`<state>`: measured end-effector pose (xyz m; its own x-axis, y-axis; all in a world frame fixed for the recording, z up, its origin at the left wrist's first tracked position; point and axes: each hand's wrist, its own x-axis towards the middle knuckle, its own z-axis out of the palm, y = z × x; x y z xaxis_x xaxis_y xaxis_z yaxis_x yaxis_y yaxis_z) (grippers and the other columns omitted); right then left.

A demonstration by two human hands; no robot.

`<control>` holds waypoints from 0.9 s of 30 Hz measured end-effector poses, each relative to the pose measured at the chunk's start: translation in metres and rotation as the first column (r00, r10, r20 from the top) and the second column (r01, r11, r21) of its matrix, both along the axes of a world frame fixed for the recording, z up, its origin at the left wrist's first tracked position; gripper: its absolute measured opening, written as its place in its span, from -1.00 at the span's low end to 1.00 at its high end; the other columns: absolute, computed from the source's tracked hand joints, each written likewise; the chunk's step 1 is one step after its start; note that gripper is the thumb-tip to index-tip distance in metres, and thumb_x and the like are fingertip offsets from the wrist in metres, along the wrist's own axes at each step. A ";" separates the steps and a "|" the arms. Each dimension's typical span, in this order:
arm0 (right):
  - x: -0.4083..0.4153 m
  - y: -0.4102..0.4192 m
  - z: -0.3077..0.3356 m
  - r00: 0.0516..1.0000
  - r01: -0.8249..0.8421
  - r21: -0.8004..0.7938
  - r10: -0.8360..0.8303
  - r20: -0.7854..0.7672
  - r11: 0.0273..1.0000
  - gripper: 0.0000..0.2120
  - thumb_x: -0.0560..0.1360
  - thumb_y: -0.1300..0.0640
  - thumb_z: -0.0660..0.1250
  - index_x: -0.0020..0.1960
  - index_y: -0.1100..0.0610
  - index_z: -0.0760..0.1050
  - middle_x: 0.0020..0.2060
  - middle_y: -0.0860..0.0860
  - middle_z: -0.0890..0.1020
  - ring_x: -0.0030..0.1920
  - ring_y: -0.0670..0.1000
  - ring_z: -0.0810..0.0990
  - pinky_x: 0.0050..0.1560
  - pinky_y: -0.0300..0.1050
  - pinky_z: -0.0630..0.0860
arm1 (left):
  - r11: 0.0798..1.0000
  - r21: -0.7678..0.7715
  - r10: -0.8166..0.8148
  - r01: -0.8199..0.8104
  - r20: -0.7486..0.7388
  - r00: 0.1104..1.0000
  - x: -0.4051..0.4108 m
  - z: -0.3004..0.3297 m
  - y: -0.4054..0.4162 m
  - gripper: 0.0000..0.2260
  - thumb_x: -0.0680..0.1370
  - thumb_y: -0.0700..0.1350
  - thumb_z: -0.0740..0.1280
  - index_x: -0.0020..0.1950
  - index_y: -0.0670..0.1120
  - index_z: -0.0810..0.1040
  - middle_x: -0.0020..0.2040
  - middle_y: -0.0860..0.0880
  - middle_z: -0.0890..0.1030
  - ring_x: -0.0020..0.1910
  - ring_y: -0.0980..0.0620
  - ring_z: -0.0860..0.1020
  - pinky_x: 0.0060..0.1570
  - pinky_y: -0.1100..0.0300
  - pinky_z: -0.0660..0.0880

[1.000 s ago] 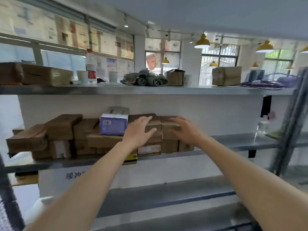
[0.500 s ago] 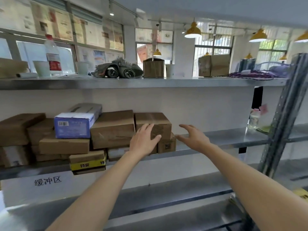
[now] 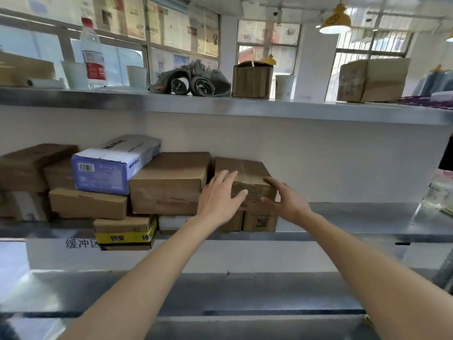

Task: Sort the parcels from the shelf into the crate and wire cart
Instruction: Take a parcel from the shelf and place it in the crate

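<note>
**Both hands land on the end carton**

Closing in from half a second back, both hands now touch the brown carton [image 3: 247, 179] at the right end of the pile on the middle shelf [image 3: 355, 218]. Left hand [image 3: 219, 196] lies flat on its top and front, fingers spread wide. Right hand [image 3: 285, 201] cups its right corner, thumb on the face, fingers bent round the edge. It sits atop two small boxes, just right of the big carton [image 3: 169, 182]. I'd say pick-up is starting: firm grip, then lift it off without dragging those. Crate and cart aren't visible.
</note>
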<state>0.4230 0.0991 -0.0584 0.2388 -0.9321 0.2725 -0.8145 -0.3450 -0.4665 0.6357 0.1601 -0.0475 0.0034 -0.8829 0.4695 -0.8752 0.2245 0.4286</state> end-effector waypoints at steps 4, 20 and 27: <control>-0.021 -0.012 0.005 0.995 -0.094 0.043 0.092 0.037 0.995 -0.40 0.57 -0.06 0.42 0.54 -0.10 0.28 0.39 0.01 0.49 0.32 0.09 0.48 0.28 0.03 0.47 | 0.997 -0.038 0.073 -0.072 0.026 0.997 -0.015 0.002 -0.004 -0.44 0.64 0.22 0.21 0.59 0.05 0.27 0.62 0.04 0.21 0.58 0.01 0.18 0.50 -0.09 0.27; -0.057 -0.025 -0.001 0.859 -0.272 0.131 0.179 0.480 0.953 -0.50 0.62 -0.19 0.28 0.47 0.04 0.40 0.37 0.02 0.52 0.34 0.03 0.50 0.24 -0.07 0.50 | 0.940 0.222 0.318 -0.257 -0.308 0.896 -0.072 0.003 -0.026 -0.35 0.58 0.30 0.29 0.59 0.04 0.29 0.52 -0.11 0.39 0.46 -0.17 0.40 0.36 -0.06 0.38; -0.078 -0.003 -0.002 0.797 -0.320 0.052 0.239 0.554 0.946 -0.49 0.56 -0.12 0.42 0.45 -0.01 0.42 0.38 0.02 0.50 0.24 -0.03 0.48 0.20 -0.08 0.51 | 0.952 0.098 0.301 -0.288 -0.459 0.836 -0.100 0.006 0.014 -0.18 0.48 0.14 0.52 0.63 0.10 0.18 0.56 -0.05 0.28 0.48 -0.09 0.37 0.39 -0.02 0.37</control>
